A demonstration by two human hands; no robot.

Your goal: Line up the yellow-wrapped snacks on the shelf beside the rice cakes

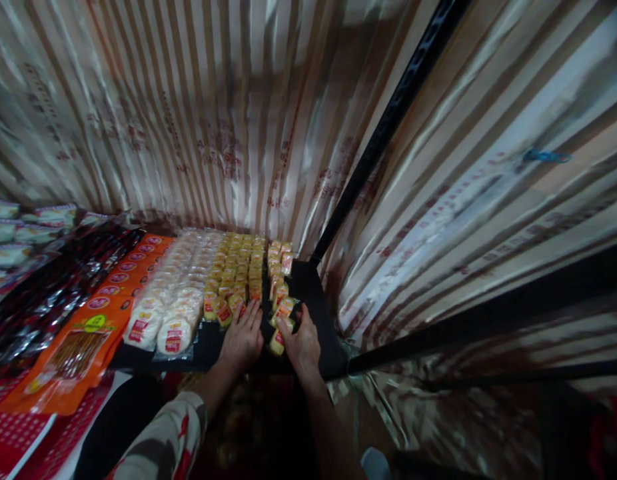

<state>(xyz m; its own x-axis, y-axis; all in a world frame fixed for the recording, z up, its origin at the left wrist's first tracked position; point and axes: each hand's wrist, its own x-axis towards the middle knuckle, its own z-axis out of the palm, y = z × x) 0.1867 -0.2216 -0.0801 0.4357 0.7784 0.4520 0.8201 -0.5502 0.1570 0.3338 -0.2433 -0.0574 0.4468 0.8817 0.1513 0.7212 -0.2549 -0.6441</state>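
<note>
My left hand [242, 337] lies flat with fingers stretched against the front ends of rows of small yellow-wrapped snack packets [231, 273]. To its right, my right hand [303, 341] has its thumb and fingers apart at the front of another, narrower row of yellow packets [280, 290]. Its thumb touches a packet near the row's end, and one loose packet [277, 342] lies just below the thumb. Both rows rest on a black shelf [308, 293], with a dark gap between them. My right fingertips are partly in shadow.
Left of the yellow packets are clear packs of round white cakes [173, 333], an orange snack bag [83, 347], dark shiny packets [53, 287] and white packets [28, 233]. A black upright post [383, 140] rises at the shelf's back corner. Striped plastic sheeting [213, 113] hangs behind.
</note>
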